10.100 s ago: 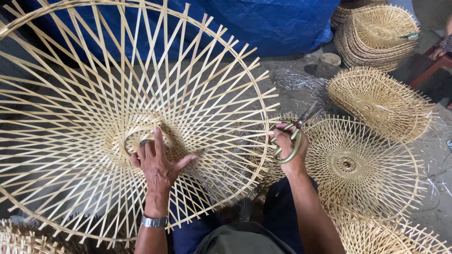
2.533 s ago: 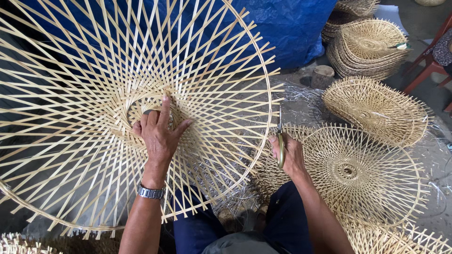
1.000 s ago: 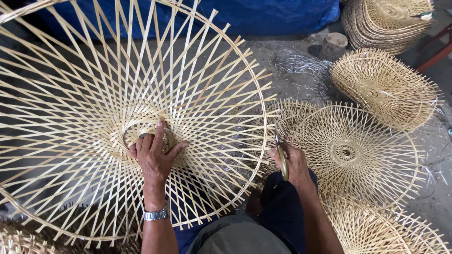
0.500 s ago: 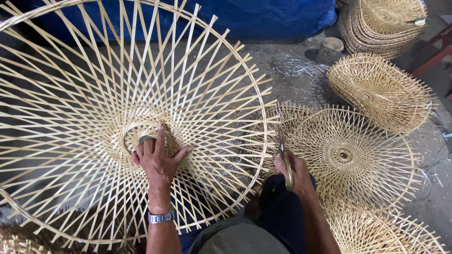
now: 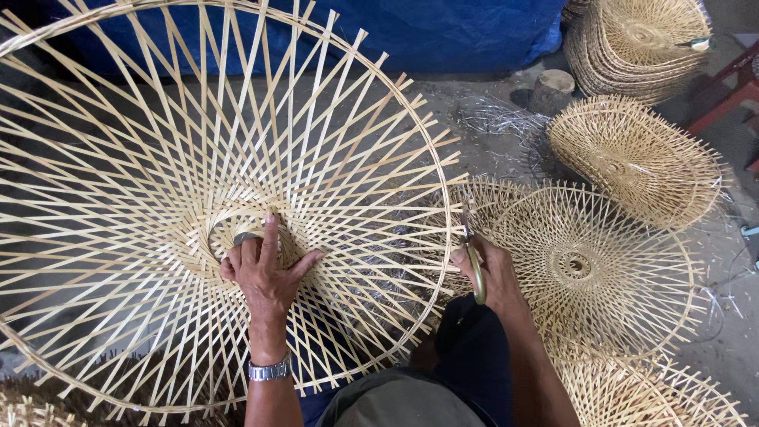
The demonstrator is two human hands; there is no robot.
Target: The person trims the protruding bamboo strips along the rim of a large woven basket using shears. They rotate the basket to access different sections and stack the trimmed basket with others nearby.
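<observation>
Left hand (image 5: 265,273) flat on bamboo frame (image 5: 118,158) hub; right hand (image 5: 486,273), beside its rim, gripping scissors (image 5: 472,257).

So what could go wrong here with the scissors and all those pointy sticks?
The right hand holds scissors blades up, close to the frame rim; a slip might nick a strip or a finger. The left hand presses on the thin strips by the centre ring; too much push could perhaps crack one. The cut strip ends around the rim look sharp and might poke a wrist.
</observation>
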